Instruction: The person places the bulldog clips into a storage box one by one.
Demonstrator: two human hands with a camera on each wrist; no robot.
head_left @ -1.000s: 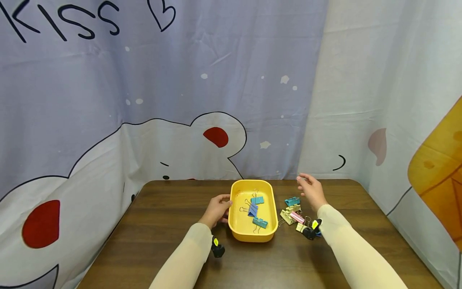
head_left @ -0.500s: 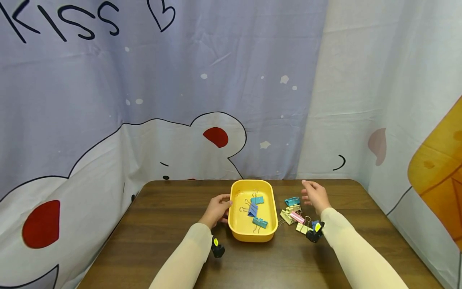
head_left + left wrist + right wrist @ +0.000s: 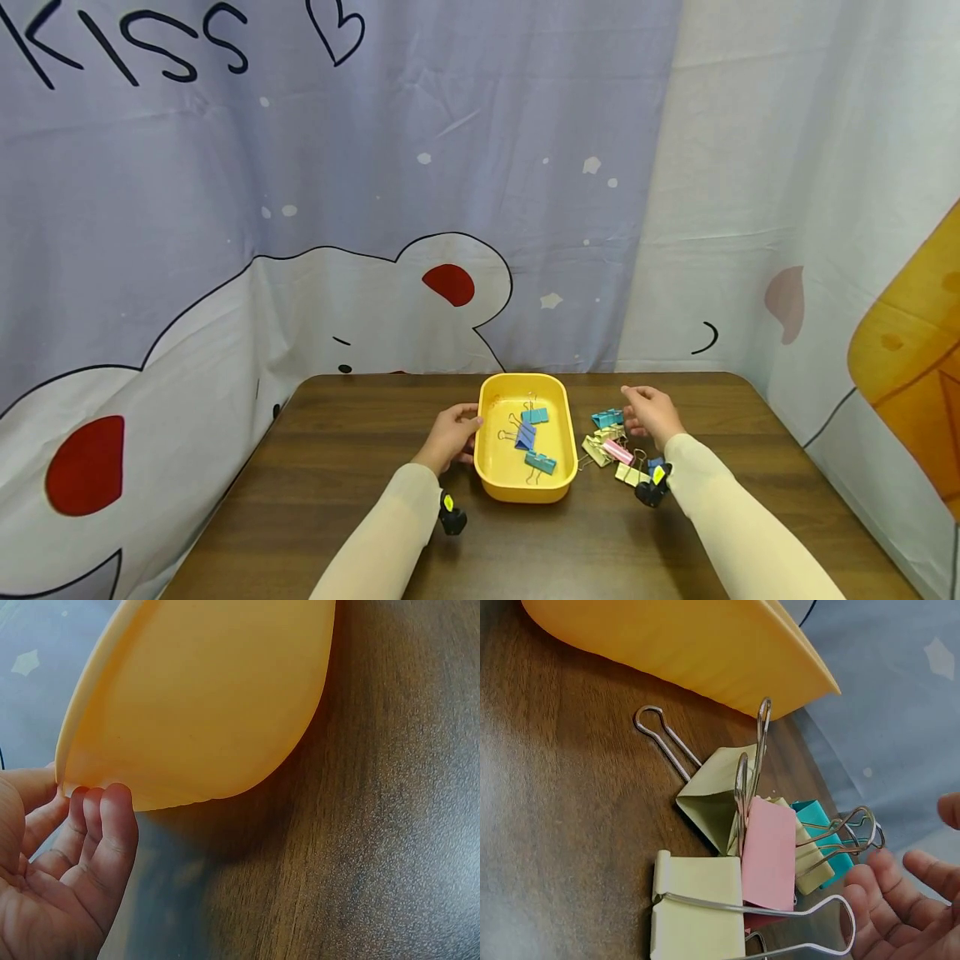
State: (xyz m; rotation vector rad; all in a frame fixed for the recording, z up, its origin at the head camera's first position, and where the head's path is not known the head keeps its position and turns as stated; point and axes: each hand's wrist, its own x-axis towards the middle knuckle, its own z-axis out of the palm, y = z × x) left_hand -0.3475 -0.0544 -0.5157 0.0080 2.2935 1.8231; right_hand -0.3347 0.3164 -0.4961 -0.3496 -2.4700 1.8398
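My left hand (image 3: 450,435) holds the left rim of a yellow plastic bin (image 3: 527,494); in the left wrist view its fingers (image 3: 112,832) press the outer wall. Inside the bin lie a light blue binder clip (image 3: 535,416), a violet-blue one (image 3: 526,436) and a teal one (image 3: 540,462). Right of the bin, my right hand (image 3: 651,415) hovers with bent, spread fingers and nothing in its grasp. Nearest its fingertips are the wire handles of a teal binder clip (image 3: 836,866). Beside that clip are a pink binder clip (image 3: 769,851) and pale yellow ones, including one in front (image 3: 697,904).
A blue binder clip (image 3: 655,465) is partly hidden by the right wrist's camera (image 3: 651,492). The brown wooden table (image 3: 330,500) ends at the back against a printed curtain (image 3: 570,250).
My right hand first drew back slightly to the right, then came lower and back left, toward the clip pile. The left hand and the bin have stayed in place.
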